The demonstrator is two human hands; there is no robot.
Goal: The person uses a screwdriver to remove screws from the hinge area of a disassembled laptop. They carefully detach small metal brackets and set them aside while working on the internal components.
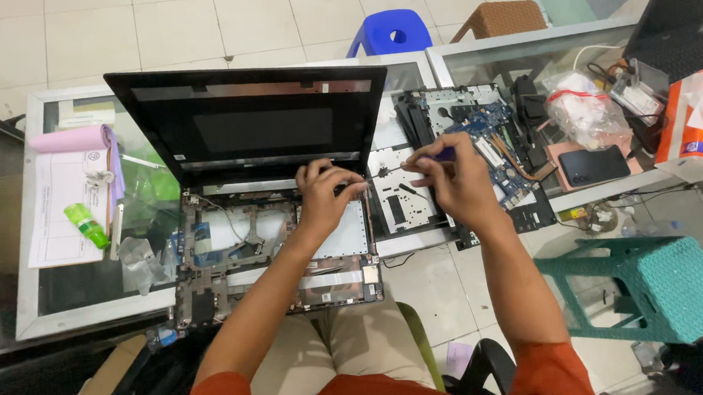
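An opened-up laptop [233, 253] lies on a glass counter, its bare base exposed and its black screen lid [249, 122] tilted back. My left hand [327, 195] presses on the right rear corner of the base, near the hinge. My right hand [452, 179] grips a screwdriver with a blue handle [438, 156]; its thin shaft points left toward the hinge corner, its tip close to my left fingers. A removed panel [404, 194] and a blue circuit board [490, 136] lie just right of the laptop.
Papers, a pink roll [71, 140] and a green tube [86, 225] sit at the left. A phone [593, 165], plastic bag [586, 110] and tissue box [701, 123] lie at the right. A teal stool [658, 284], a blue stool [390, 31] and a brown stool [503, 19] stand around.
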